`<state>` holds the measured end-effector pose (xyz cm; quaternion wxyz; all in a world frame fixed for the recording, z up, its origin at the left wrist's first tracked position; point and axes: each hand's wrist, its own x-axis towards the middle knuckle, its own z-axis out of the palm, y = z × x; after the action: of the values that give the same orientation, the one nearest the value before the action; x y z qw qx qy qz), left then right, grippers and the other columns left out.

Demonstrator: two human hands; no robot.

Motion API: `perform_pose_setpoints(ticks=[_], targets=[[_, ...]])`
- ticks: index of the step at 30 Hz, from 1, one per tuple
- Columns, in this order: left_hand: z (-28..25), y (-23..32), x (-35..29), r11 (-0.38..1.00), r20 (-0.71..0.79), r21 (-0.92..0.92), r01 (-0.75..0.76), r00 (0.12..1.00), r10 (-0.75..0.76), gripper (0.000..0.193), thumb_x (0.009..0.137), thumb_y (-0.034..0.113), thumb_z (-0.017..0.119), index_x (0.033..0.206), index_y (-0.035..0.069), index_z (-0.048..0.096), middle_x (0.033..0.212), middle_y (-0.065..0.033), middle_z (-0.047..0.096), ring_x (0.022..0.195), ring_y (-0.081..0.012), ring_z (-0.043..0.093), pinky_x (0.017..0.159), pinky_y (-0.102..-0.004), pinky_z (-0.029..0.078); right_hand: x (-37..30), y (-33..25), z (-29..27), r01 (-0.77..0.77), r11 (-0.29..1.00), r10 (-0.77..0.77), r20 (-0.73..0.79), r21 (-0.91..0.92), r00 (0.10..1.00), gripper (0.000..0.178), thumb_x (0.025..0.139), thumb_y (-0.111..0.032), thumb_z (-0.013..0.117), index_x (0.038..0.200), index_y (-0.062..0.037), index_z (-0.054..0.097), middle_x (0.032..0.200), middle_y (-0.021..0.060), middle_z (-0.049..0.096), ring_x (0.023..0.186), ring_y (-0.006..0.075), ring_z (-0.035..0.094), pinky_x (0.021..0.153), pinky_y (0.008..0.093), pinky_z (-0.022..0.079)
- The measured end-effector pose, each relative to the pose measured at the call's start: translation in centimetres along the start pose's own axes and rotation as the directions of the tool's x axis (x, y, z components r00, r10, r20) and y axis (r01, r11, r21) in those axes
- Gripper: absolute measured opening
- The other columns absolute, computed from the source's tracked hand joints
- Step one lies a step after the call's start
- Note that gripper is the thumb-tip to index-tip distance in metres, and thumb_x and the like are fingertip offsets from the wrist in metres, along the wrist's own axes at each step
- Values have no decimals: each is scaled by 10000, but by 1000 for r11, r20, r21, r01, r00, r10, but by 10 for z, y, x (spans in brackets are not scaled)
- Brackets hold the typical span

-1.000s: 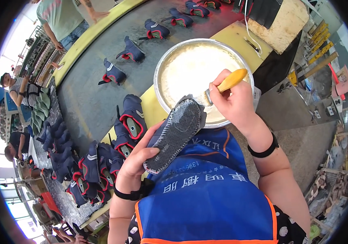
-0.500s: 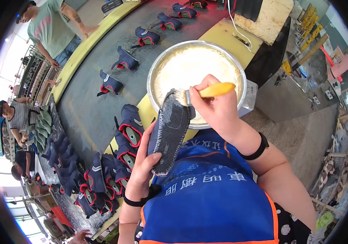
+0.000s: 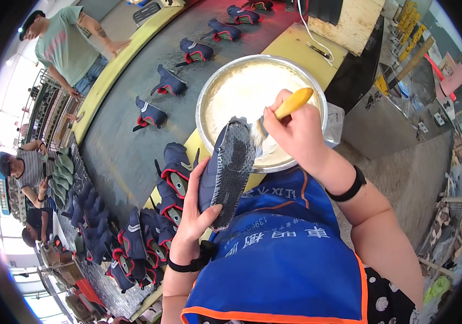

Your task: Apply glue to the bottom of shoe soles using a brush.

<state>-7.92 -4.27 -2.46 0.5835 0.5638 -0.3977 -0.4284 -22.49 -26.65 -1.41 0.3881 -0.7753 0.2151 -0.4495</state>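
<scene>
My left hand [image 3: 196, 216] grips a dark navy shoe upper [image 3: 230, 173] by its heel end, its stitched sole side turned up toward me. My right hand [image 3: 295, 127] is closed round the yellow handle of a paintbrush [image 3: 294, 103]. The whitish bristles are at the right edge of the shoe's sole, near the toe; whether they touch it I cannot tell. Wet streaks show on the front part of the sole. Behind both hands stands a wide metal basin [image 3: 203, 102] of creamy white liquid, its near rim partly hidden by the shoe and right hand.
Navy shoe uppers with red trim stand spaced along a dark conveyor belt [image 3: 115, 127]. More uppers [image 3: 133, 237] are heaped left of my left hand. One person [image 3: 69, 48] leans at the belt's far edge; others [image 3: 28, 167] are farther left. A clear plastic container [image 3: 334, 127] sits beside the basin.
The brush has moved from the toe to the right side of the sole, its handle now tilted more steeply. The shoe has turned slightly in my left hand. The sole looks wetter near the toe.
</scene>
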Motion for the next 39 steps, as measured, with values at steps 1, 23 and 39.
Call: perform_pose_setpoints(ticks=[1,23,39], targets=[[0,2,0,998,12,-42,37,999,-37,960,756,340,689,1519,-20,230,1469,-201,413,1355,-288,442,1115,-395,349,5,3,-1,30,999,-30,11,-45,1000,140,896,-74,673,801,-27,581,627,57,572,551,136,607,504,285,449],[-165,47,29,883,-523,-459,95,775,-355,515,960,357,476,1309,-20,514,1165,-185,653,914,-291,688,696,-397,590,-42,82,-10,-202,979,202,-237,23,950,83,918,20,634,887,-1,561,818,41,552,783,101,542,720,244,446],[-391,-163,88,622,-802,316,716,552,-228,910,764,317,779,1545,170,337,1425,-241,514,1255,-329,564,1032,-361,458,-42,95,-6,-298,945,323,-242,135,915,131,999,-60,568,884,-55,506,745,-39,444,645,21,414,593,191,347]])
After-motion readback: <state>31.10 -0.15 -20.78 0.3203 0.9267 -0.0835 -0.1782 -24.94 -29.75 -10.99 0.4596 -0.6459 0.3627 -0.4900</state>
